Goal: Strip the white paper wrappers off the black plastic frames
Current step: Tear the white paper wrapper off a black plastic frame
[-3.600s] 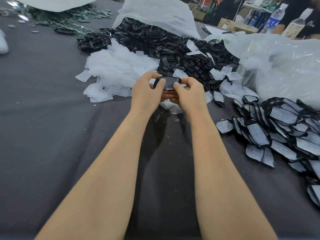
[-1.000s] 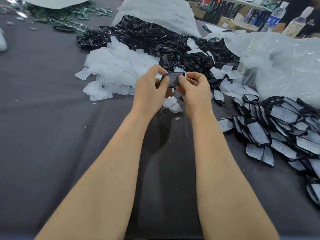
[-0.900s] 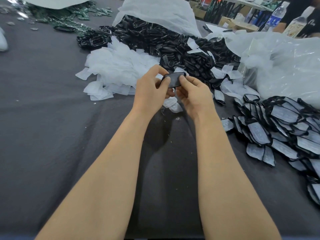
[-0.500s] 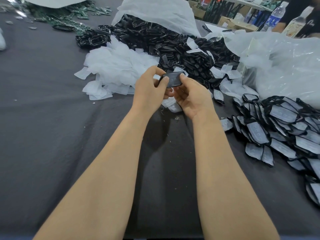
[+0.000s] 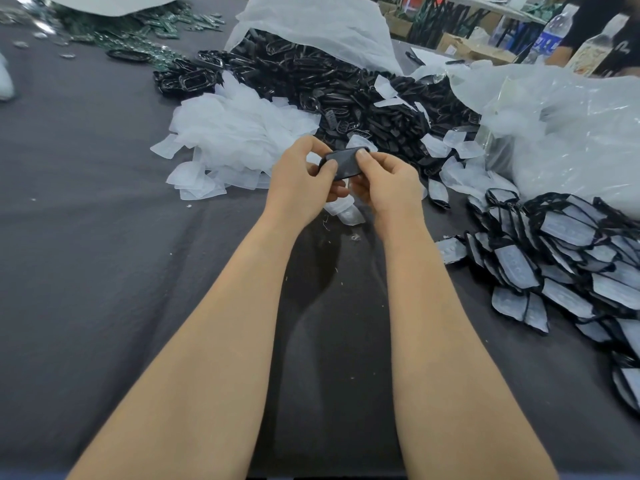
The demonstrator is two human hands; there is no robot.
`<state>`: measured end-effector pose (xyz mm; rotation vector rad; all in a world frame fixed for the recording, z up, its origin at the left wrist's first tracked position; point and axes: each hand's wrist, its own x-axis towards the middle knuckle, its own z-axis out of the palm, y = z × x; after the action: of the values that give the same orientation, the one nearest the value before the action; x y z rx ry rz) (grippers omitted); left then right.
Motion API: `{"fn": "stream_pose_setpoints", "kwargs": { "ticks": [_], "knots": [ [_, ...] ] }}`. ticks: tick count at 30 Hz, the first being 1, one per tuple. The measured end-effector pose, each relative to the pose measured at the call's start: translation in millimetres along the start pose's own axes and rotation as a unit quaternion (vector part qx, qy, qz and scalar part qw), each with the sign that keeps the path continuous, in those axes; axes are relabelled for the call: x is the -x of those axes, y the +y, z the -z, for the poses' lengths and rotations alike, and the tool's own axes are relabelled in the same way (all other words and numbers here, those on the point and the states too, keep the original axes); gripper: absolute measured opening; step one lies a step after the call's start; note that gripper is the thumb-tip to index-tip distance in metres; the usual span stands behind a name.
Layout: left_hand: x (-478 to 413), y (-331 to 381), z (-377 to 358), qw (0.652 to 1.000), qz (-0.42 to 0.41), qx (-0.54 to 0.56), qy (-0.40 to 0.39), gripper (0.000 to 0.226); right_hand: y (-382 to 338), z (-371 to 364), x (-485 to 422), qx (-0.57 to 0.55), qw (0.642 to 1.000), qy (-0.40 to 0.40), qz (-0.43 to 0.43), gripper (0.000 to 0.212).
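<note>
Pinching a light, seemingly stiff black plastic frame by its opposite rims, the left hand and right hand are holding it above the worktop.

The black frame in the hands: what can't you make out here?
Head view: underside of the black frame, covered by left hand and right hand; any wrapper left on it unclear.
Wrapped frames pile: cut off by the right edge.
Bottle label: too small to read.
</note>
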<state>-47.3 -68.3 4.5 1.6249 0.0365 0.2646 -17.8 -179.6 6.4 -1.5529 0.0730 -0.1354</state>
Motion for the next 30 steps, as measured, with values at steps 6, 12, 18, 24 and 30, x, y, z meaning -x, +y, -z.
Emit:
{"fn": "stream_pose_setpoints", "kwargs": {
  "ticks": [6, 12, 18, 24, 30],
  "knots": [
    [1.0, 0.2, 0.2, 1.0, 0.005, 0.003, -0.003, 0.013, 0.0, -1.9, 0.2, -0.018, 1.0, -0.015, -0.016, 0.011],
    [0.9, 1.8, 0.0, 0.999, 0.016, 0.025, -0.011, 0.017, -0.8, -0.7, -0.4, -0.053, 0.998, 0.002, -0.015, 0.015],
    [-0.1, 1.5, 0.8, 0.999, 0.025, 0.028, -0.015, 0.018, -1.9, 1.8, -0.1, -0.065, 0.997, 0.017, -0.021, 0.024],
    [-4.1, -3.8, 2.2, 0.999, 0.033, 0.032, 0.022, 0.007, 0.0, 4.0, -0.5, 0.032, 0.998, -0.046, 0.009, 0.009],
    [-6.3, -8.5, -0.1, 0.999, 0.009, -0.003, 0.035, 0.009, 2.5, -0.1, 0.6, 0.113, 0.991, -0.035, 0.065, 0.022]
  ]
}}
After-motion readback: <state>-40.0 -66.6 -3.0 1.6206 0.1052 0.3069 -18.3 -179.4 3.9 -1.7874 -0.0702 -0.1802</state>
